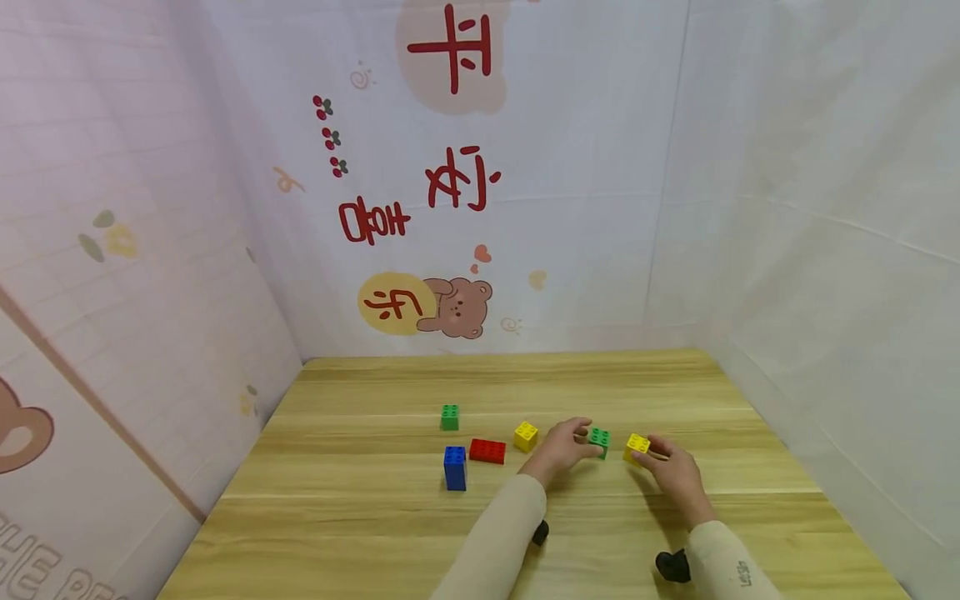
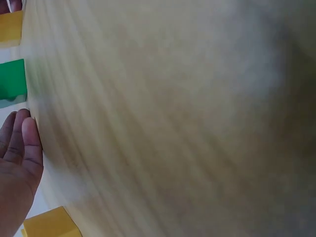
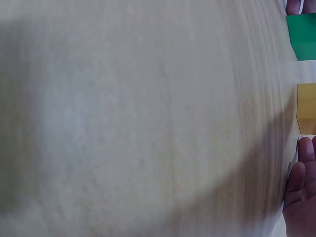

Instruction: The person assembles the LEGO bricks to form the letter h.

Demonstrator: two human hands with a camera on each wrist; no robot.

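Note:
My left hand (image 1: pixel 562 450) is beside a green toy building brick (image 1: pixel 599 442), at its left, with fingers apart and extended. In the left wrist view, its fingertips (image 2: pixel 29 126) lie just short of the green brick (image 2: pixel 12 80). On the other side, my right hand (image 1: pixel 675 473) reaches in from the right toward a yellow brick (image 1: pixel 637 447). Its thumb overlaps that brick's front corner in the head view. Seen from the right wrist, the fingers are extended close to the yellow brick (image 3: pixel 307 108). The two bricks stand apart, studs up, between the hands.
Left of my left hand stands another yellow brick (image 1: pixel 526 436). Farther left are a flat-lying red brick (image 1: pixel 487 452), a tall blue brick (image 1: pixel 455 469) and a second green brick (image 1: pixel 450 417). White printed curtains (image 1: pixel 585 167) border the wooden table (image 1: pixel 337 500).

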